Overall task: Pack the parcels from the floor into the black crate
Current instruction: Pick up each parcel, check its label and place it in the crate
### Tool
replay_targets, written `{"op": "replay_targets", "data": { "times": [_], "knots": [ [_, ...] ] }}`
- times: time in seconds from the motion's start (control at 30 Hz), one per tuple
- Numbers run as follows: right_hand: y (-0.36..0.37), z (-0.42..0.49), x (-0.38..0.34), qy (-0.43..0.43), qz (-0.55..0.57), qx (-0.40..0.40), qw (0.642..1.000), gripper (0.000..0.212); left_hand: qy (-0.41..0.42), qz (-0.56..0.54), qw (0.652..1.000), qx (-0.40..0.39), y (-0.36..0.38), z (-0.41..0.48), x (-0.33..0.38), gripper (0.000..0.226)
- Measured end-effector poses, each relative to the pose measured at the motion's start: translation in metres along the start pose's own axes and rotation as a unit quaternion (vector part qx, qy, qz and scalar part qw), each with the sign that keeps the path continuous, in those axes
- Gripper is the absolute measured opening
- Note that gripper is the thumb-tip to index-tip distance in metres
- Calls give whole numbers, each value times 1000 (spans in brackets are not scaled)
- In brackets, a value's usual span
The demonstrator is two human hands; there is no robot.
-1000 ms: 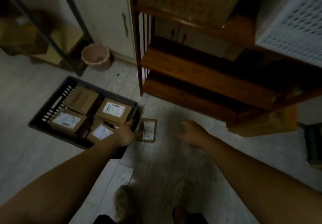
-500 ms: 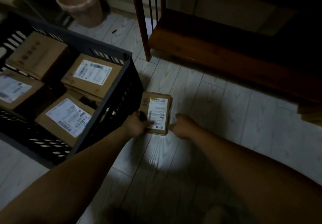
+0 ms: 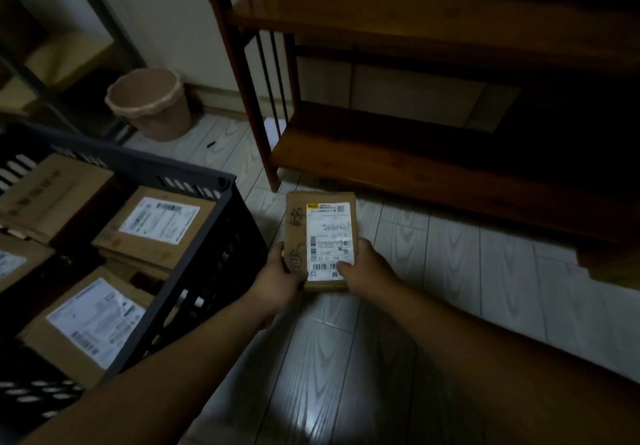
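Dim room: pale plank floor (image 3: 450,254), wooden shelf unit (image 3: 415,153) far right, black crate (image 3: 221,209) left. Left hand (image 3: 277,282) and right hand (image 3: 367,271) grip the labelled parcel (image 3: 322,223), now lifted off the floor.

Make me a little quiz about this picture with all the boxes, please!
1. True or false: the left hand and the right hand both hold the small cardboard parcel.
2. Fill the gap: the black crate stands on the ____ side of that parcel.
3. Pick one: where is the pink waste bin?
A. inside the black crate
B. on the floor beyond the crate
C. in the person's hands

Key: 1 true; 2 left; 3 B.
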State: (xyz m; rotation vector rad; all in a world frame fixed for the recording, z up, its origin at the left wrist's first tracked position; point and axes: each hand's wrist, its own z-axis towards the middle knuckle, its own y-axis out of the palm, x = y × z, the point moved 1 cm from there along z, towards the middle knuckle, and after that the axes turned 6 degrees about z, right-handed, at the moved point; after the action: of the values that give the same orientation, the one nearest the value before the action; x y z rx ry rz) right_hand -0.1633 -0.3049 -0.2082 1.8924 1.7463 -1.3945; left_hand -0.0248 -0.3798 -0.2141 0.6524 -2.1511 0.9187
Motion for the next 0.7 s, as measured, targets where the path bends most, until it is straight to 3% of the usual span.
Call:
{"op": "replay_targets", "data": {
  "times": [0.2,0.4,0.7],
  "knots": [
    [-27,-6,-28,-126,58,89,986,39,127,-71,988,47,-7,9,41,57],
    [-35,-31,-55,-207,74,114,969,39,171,-107,976,85,-32,-16,69,58],
    [-78,-169,-176,-122,125,54,983,43,135,-145,978,56,-126,-154,176,48]
  ]
}}
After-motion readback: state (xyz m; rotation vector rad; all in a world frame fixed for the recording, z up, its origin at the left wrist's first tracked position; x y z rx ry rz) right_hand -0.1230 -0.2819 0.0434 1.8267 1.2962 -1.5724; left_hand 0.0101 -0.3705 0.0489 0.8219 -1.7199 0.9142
